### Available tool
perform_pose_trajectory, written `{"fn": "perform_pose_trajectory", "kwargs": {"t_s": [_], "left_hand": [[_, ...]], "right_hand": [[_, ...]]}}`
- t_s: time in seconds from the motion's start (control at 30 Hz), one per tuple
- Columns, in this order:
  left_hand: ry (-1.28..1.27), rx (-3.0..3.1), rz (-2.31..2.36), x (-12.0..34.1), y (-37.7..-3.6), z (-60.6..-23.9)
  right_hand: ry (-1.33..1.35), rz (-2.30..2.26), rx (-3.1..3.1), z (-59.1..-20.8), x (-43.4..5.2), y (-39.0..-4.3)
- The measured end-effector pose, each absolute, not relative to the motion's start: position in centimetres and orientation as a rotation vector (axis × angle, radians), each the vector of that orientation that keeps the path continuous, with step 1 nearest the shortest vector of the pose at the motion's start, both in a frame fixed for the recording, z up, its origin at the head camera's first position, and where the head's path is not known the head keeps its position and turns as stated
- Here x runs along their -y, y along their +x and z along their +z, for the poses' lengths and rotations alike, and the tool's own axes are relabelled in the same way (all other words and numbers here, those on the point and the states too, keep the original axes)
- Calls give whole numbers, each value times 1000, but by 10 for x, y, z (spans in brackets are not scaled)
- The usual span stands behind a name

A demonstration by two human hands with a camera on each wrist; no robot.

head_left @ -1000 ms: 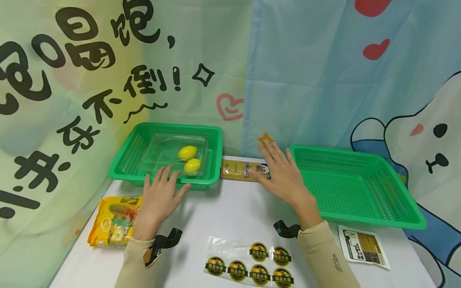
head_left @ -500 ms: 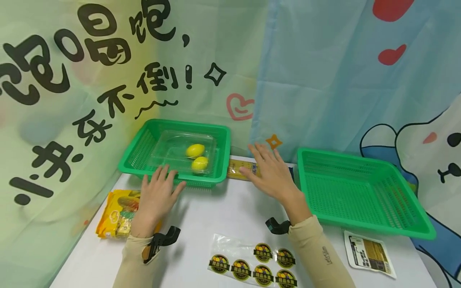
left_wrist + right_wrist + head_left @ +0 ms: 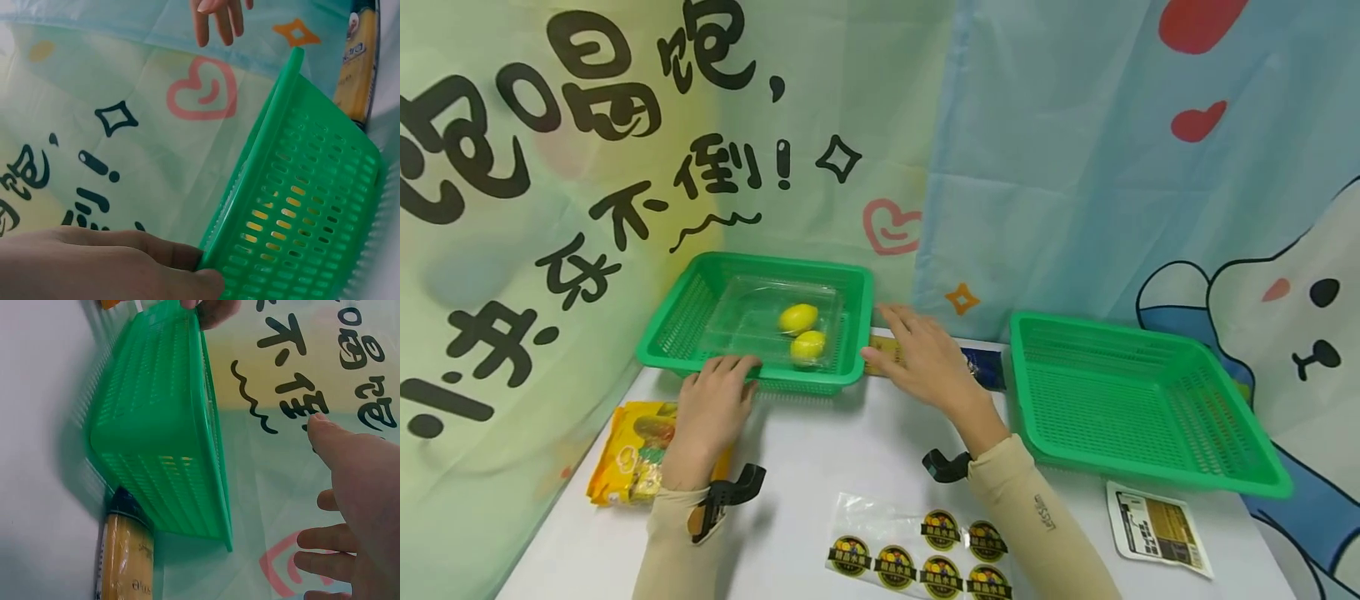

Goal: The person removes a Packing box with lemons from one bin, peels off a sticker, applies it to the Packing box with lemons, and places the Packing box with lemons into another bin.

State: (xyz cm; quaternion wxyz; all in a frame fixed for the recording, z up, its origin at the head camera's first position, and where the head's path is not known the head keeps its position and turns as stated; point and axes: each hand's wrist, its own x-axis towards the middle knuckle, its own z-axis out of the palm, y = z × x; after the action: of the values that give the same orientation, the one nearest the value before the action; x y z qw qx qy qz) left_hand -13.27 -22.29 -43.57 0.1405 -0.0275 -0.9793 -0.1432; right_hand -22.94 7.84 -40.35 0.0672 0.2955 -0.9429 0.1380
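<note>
Left hand: the left hand (image 3: 713,402) grips the near rim of the left green basket (image 3: 688,312), fingers curled over its edge.
Right hand: the right hand (image 3: 917,358) hovers flat with fingers spread, holding nothing, just beside that basket's right corner, above a yellow packet (image 3: 886,352).
Basket: on the tabletop (image 3: 842,442) at back left, holding a clear box (image 3: 752,321) with two lemons (image 3: 797,317).

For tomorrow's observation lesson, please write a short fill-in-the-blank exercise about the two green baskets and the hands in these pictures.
1. The clear plastic box in the left green plastic basket holds ____ yellow lemons.
2. The left hand touches that basket's ____ rim.
3. The right green plastic basket holds ____.
4. The right hand hovers with fingers ____.

Missing words: two; front; nothing; spread
</note>
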Motion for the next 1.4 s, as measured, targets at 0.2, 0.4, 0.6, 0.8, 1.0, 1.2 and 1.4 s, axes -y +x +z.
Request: {"fn": "perform_pose_trajectory", "kwargs": {"t_s": [0.2, 0.4, 0.6, 0.8, 1.0, 1.2, 1.4], "left_hand": [[-112, 2828, -461, 218, -136, -435], [-121, 2843, -497, 217, -132, -434], [-123, 2851, -521, 218, -129, -435], [-138, 2838, -501, 218, -132, -434], [-138, 2860, -492, 219, -129, -432], [-139, 2859, -477, 220, -128, -433], [-143, 2853, -473, 219, -130, -431]], "right_hand": [[900, 323, 2845, -401, -71, -229], [932, 282, 2874, -398, -60, -227], [962, 294, 2898, -399, -41, -230], [1020, 281, 2891, -399, -26, -234], [1033, 288, 2906, -405, -19, -237], [1042, 364, 2938, -409, -14, -241], [997, 397, 2949, -415, -5, -247]]}}
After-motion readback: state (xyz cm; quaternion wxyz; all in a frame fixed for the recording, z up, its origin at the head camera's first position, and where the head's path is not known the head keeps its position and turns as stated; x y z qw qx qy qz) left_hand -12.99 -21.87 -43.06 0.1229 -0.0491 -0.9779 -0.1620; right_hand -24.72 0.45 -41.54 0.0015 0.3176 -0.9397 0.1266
